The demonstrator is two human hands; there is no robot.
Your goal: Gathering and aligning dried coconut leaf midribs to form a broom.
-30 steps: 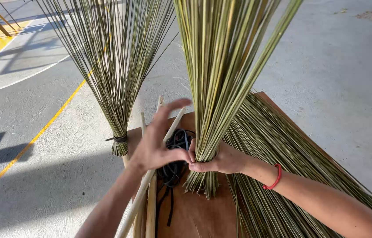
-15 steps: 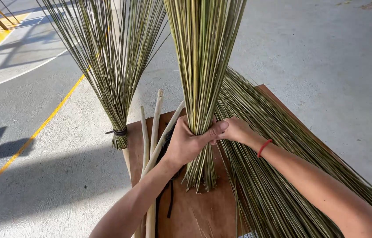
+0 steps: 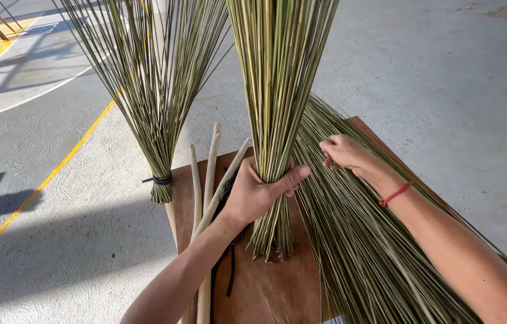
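fingers of the left hand (image 3: 258, 193) are wrapped tight round an upright bundle of green stalks (image 3: 277, 90), thumb pressed across the front – the grip sits low in the centre of the frame, just above the cut ends, which stand on the brown wooden board (image 3: 265, 288). the stalks fan upward out of the top edge. right hand (image 3: 342, 151), just right of centre, has its fingers curled in and pinched at the loose green stalks (image 3: 361, 252) lying across the board toward the lower right – whether it actually grips any i cannot tell. a red cord band (image 3: 395, 194) circles that wrist. left of the board, pale wooden sticks (image 3: 211, 162) lie side by side, a black cord (image 3: 229, 270) trailing between them. in the upper left a second bundle, a tied broom head (image 3: 151, 90), stands on the grey concrete floor (image 3: 445, 90).
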